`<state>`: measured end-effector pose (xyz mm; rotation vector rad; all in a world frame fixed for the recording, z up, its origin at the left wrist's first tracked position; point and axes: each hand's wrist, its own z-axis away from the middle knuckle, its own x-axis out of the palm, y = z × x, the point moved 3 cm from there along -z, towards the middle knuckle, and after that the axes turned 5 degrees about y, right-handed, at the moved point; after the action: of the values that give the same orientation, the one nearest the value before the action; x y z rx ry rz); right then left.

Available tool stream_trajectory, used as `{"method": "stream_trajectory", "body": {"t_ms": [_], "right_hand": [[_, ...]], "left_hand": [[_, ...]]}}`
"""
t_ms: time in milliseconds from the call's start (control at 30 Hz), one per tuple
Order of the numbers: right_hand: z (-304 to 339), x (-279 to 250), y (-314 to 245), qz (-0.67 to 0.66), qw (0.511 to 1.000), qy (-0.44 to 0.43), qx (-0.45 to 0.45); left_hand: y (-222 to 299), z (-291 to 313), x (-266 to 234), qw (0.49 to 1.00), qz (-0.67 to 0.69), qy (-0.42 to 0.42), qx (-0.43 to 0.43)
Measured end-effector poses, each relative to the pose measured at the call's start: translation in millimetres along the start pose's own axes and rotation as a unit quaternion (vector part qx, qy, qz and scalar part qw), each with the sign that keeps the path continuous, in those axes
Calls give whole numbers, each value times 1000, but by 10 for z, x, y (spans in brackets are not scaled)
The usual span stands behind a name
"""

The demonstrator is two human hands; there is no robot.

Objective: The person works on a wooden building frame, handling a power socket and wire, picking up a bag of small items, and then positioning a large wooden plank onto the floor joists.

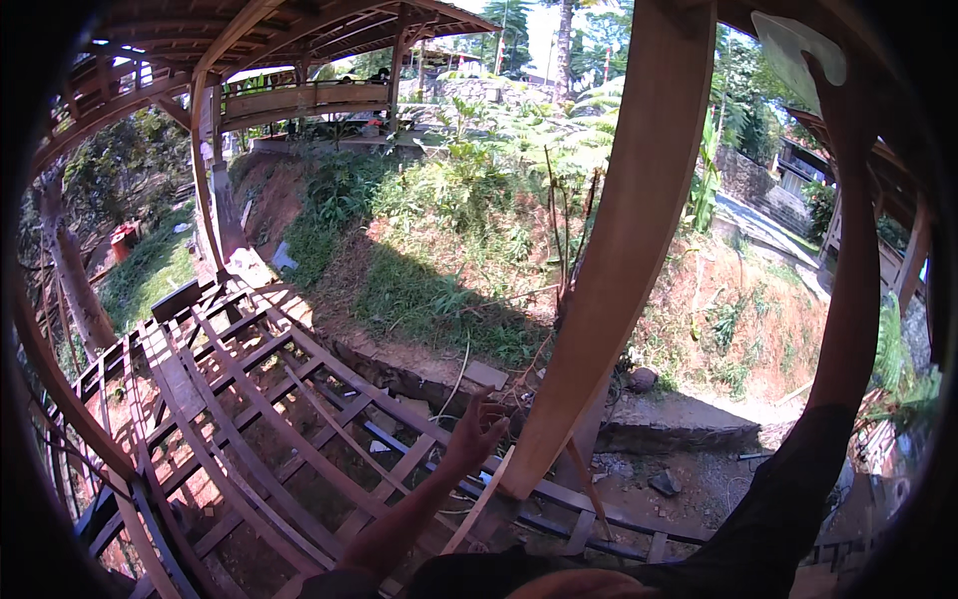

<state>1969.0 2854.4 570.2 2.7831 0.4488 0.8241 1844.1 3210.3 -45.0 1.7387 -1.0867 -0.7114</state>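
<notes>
A thick brown wooden post [619,250] rises in front of me, leaning toward the upper right of the view. My right arm reaches far up along the right side. At its top my right hand [828,80], mostly in shade, is closed on a pale, flat, flimsy piece [793,50], maybe cloth or plastic, next to the underside of the dark roof timber [868,40]. Lower down, my left hand [479,429] hangs in the air just left of the post's lower part. Its fingers are apart and hold nothing.
Below on the left spreads an open floor frame of wooden joists [239,399] with gaps down to the soil. A thin light batten [484,499] slants beside the post. A grassy slope [429,240] lies beyond, with a roofed wooden pavilion [309,100] at the far left.
</notes>
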Motion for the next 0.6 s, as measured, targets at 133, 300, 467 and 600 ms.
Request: {"method": "stream_trajectory", "body": {"t_ms": [133, 300, 467, 600], "right_hand": [[33, 149, -169, 16, 998, 32, 42], [-542, 208, -175, 56, 992, 62, -98], [-868, 803, -488, 130, 974, 72, -170], [-1037, 1354, -437, 136, 973, 9, -184]], "left_hand": [[823, -1015, 426, 971, -176, -61, 148], [1607, -2084, 1287, 841, -343, 78, 412], [1517, -2696, 1602, 808, -364, 181, 427], [1517, -2677, 1669, 811, -335, 197, 438]]}}
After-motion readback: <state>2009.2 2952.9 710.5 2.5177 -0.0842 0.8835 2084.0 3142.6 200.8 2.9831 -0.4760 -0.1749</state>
